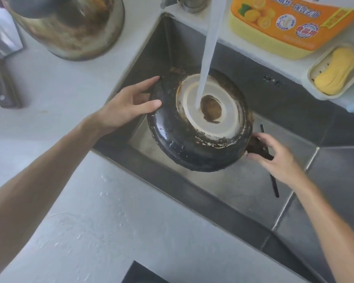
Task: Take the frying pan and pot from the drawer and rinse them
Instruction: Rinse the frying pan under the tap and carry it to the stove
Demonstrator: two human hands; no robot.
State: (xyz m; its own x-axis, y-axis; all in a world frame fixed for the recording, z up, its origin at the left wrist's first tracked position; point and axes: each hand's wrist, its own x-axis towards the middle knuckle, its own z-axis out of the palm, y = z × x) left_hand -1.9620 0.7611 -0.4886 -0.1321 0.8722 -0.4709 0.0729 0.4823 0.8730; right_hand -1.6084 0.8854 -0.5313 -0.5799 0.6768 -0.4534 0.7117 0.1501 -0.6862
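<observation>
A blackened frying pan (182,144) is held upside down over the steel sink (243,193), its pale round base with a brown centre facing up. A stream of tap water (207,58) falls onto that base. My left hand (129,105) grips the pan's left rim with thumb and fingers. My right hand (274,156) is closed on the dark handle stub at the pan's lower right. A steel pot (70,27), stained brown, stands on the counter at the top left.
A large orange and yellow detergent jug (290,23) and a soap dish with a yellow bar (335,72) sit on the ledge behind the sink. A thin black stick (274,186) lies in the sink. A knife (0,82) lies on the left counter.
</observation>
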